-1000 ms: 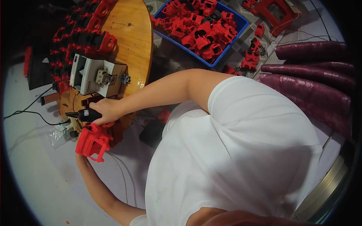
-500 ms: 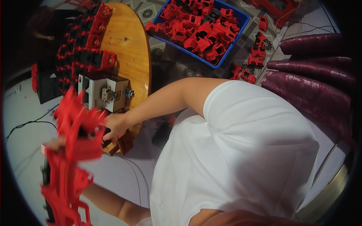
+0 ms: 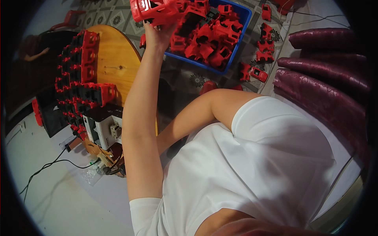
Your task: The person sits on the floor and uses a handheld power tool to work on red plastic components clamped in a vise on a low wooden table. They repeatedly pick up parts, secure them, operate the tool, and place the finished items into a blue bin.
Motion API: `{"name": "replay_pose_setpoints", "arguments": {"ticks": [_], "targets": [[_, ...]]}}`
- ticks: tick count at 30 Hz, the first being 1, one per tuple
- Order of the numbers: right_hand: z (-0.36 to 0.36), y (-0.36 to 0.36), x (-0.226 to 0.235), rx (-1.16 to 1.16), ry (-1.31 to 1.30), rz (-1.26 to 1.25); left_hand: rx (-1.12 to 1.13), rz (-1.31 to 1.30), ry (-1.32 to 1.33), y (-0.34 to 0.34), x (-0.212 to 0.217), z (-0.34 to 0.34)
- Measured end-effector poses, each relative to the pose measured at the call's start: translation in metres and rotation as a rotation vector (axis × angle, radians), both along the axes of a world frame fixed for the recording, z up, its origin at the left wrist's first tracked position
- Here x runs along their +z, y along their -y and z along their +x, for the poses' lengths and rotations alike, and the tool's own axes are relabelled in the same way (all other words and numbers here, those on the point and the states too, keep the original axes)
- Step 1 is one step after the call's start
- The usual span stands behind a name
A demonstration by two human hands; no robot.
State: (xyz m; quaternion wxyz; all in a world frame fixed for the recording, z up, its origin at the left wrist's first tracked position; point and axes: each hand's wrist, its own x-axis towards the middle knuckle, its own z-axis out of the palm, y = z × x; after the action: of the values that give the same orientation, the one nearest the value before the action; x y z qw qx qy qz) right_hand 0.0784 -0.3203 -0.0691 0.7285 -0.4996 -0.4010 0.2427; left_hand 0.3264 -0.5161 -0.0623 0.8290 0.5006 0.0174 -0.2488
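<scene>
My left arm reaches up and away. My left hand (image 3: 158,36) is closed on a red plastic toy vehicle body (image 3: 154,11) with window openings, its thumb against the lower edge. The toy body is held over the near left corner of a blue crate (image 3: 224,72) heaped with more red toy vehicle bodies (image 3: 212,43). My right forearm (image 3: 185,122) passes behind my left forearm, so the right hand is hidden. Near where it disappears stands a small white and dark machine (image 3: 103,131) with a metal fitting on its side.
Rows of assembled red and black toy vehicles (image 3: 78,74) cover the left of a wooden table (image 3: 114,55). Black cables (image 3: 59,159) run across the pale floor at left. Loose red toy bodies (image 3: 258,74) lie right of the crate, beside folded maroon cloth (image 3: 311,82). Another person's hand (image 3: 43,52) shows far left.
My left hand has swung from the lower left up to the crate with the red toy vehicle body. My right hand, seen earlier beside the machine, is now hidden behind my left arm.
</scene>
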Motion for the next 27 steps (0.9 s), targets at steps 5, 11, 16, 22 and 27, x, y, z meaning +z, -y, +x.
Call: {"name": "replay_pose_setpoints", "arguments": {"ticks": [5, 11, 16, 22, 27], "targets": [[0.005, 0.013, -0.01, -0.012, -0.01, -0.008, 0.031, 0.143, -0.201, -0.043, -0.047, -0.028], [0.001, 0.019, -0.007, -0.019, -0.001, -0.01, -0.009, 0.436, -0.415, -0.092, -0.128, -0.049], [0.01, 0.023, -0.012, -0.077, 0.019, -0.044, 0.039, 0.429, -0.423, -0.067, -0.123, -0.054], [0.026, 0.03, -0.012, -0.16, 0.07, -0.094, -0.206, 0.826, -0.293, -0.041, -0.068, -0.067], [0.016, 0.015, 0.007, -0.215, 0.185, -0.066, -0.959, 1.095, 0.522, -0.06, 0.094, -0.123]]}}
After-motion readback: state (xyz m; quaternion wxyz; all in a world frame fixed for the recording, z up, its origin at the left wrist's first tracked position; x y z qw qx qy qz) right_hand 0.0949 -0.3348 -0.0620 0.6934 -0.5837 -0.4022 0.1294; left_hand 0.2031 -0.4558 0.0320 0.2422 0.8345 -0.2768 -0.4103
